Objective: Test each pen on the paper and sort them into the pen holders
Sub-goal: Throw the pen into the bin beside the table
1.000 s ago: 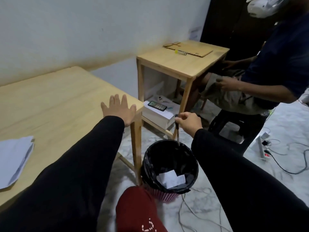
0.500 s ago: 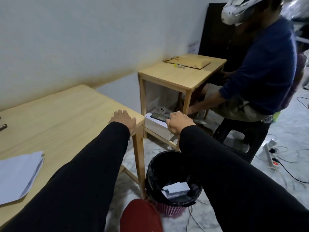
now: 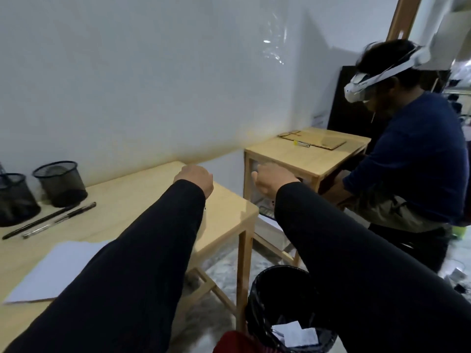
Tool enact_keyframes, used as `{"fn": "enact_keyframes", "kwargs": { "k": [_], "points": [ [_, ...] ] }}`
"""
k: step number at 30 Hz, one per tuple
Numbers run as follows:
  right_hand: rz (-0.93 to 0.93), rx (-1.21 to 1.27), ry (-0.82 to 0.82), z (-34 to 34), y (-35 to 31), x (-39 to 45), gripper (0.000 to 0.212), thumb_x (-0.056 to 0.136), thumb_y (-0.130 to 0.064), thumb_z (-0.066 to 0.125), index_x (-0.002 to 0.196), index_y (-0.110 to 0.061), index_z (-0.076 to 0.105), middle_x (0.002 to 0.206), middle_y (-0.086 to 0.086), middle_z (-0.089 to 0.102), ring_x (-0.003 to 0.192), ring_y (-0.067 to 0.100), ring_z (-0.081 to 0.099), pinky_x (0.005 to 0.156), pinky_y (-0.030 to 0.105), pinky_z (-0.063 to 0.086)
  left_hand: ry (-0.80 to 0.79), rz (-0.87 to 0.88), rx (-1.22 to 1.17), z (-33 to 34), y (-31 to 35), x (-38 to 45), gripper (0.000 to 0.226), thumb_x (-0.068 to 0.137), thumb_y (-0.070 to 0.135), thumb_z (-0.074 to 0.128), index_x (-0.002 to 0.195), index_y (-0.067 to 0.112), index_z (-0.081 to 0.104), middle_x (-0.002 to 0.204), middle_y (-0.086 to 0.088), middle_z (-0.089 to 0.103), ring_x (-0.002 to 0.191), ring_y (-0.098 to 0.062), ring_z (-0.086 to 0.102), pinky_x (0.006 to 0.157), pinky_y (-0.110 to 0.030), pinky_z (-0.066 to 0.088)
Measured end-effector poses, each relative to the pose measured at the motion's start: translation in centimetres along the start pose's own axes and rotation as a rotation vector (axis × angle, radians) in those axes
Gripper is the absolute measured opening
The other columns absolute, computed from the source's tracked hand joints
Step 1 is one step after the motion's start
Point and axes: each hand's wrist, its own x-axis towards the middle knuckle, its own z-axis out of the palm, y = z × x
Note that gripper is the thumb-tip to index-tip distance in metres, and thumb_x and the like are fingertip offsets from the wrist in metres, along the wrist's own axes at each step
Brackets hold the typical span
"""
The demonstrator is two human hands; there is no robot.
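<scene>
Two dark pens lie side by side on the wooden table, in front of two black mesh pen holders at the far left. A white sheet of paper lies near the table's front edge. My left hand hovers above the table's right end, fingers curled in, nothing visible in it. My right hand hangs in the air past the table's right edge, also curled, with no pen showing.
A black-lined waste bin with crumpled paper stands on the floor below my right arm. A second small wooden table is at the right, where a person in a blue top with a white headset bends over it.
The pen my right hand held over the bin is gone from it. My left hand has lifted off the table and curled. The view has swung up and left, showing holders and pens.
</scene>
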Motion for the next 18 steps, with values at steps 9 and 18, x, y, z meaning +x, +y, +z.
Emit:
{"fn": "enact_keyframes", "kwargs": {
  "k": [9, 18],
  "points": [
    [-0.221, -0.012, 0.011, -3.6, -12.8, -0.1, 0.037, 0.098, -0.017, 0.029, 0.111, 0.001, 0.059, 0.117, 0.017, 0.059, 0.106, 0.032, 0.055, 0.086, 0.035, 0.043, 0.051, -0.204, -0.031, -3.4, -12.6, -4.2, 0.038, 0.099, 0.017, 0.028, 0.12, 0.001, 0.055, 0.119, -0.017, 0.056, 0.109, -0.03, 0.054, 0.084, -0.034, 0.047],
    [-0.434, 0.041, 0.022, -2.2, -26.3, 1.0, 0.044, 0.099, -0.03, 0.026, 0.117, -0.003, 0.054, 0.124, 0.016, 0.055, 0.112, 0.032, 0.054, 0.085, 0.035, 0.04, 0.156, -0.446, -0.106, -3.1, -24.9, -9.6, 0.038, 0.094, 0.019, 0.034, 0.128, 0.01, 0.049, 0.123, -0.017, 0.049, 0.114, -0.031, 0.045, 0.085, -0.036, 0.041]
  ]
}}
